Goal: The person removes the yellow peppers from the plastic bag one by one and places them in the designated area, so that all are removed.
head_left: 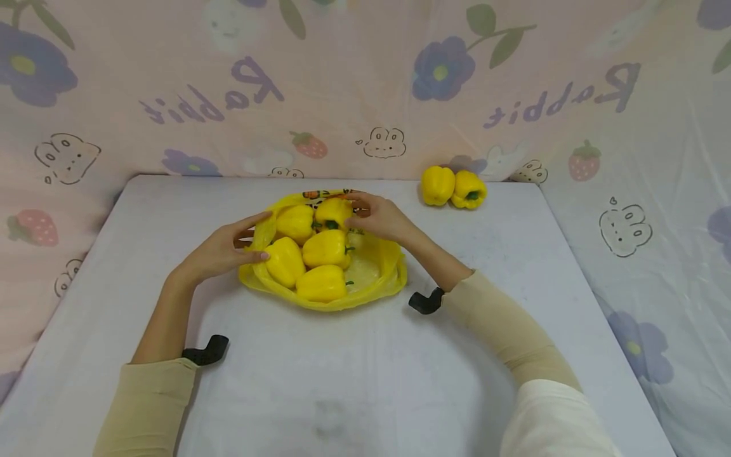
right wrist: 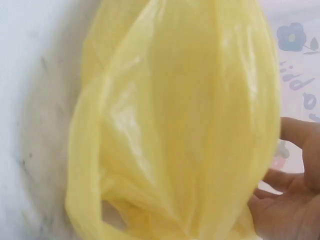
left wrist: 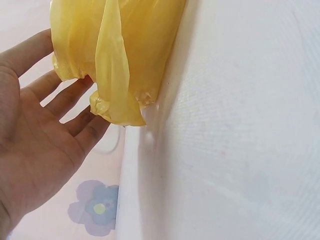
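Note:
A yellow plastic bag (head_left: 371, 293) lies spread wide on the table, with several yellow bell peppers (head_left: 324, 249) inside it. My left hand (head_left: 216, 254) is at the bag's left rim, its thumb and fingers spread and touching the plastic. In the left wrist view the palm faces the bag handle (left wrist: 112, 70). The right hand (head_left: 379, 219) is at the back right rim, beside a bell pepper (head_left: 333, 211) with its stem toward me. Yellow plastic (right wrist: 185, 120) fills much of the right wrist view and hides part of that hand's fingers.
Two more yellow bell peppers (head_left: 437, 186) stand together near the table's back edge, right of the bag. A white cover lies over the table (head_left: 365, 374). Behind it hangs a printed cloth (head_left: 342, 76). Black wrist mounts (head_left: 207, 351) stick out from both sleeves.

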`<state>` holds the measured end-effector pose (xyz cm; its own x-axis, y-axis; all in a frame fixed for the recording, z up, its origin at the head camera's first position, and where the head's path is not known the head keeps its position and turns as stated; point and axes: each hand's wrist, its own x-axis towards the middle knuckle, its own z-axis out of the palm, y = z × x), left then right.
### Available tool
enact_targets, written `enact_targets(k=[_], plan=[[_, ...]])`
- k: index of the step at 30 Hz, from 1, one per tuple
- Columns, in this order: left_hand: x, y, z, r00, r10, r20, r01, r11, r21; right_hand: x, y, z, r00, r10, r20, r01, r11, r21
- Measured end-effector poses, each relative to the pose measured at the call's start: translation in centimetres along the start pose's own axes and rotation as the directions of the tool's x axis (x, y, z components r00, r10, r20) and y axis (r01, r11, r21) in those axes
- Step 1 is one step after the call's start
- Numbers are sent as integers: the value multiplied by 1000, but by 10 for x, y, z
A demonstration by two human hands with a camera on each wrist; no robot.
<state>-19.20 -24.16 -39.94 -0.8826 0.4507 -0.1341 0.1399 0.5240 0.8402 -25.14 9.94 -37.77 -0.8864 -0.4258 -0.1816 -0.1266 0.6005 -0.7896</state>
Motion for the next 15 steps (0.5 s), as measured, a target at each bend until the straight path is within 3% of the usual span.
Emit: enact_targets(k=[9, 15], plan=[[-2, 1, -1, 1000, -1, 14, 1, 1000, -3, 6, 0, 13, 992, 124, 17, -125, 989, 80], [-2, 2, -2, 1000, 2, 16, -2, 1000, -5, 13, 9, 25, 995, 99, -15, -95, 981, 169]])
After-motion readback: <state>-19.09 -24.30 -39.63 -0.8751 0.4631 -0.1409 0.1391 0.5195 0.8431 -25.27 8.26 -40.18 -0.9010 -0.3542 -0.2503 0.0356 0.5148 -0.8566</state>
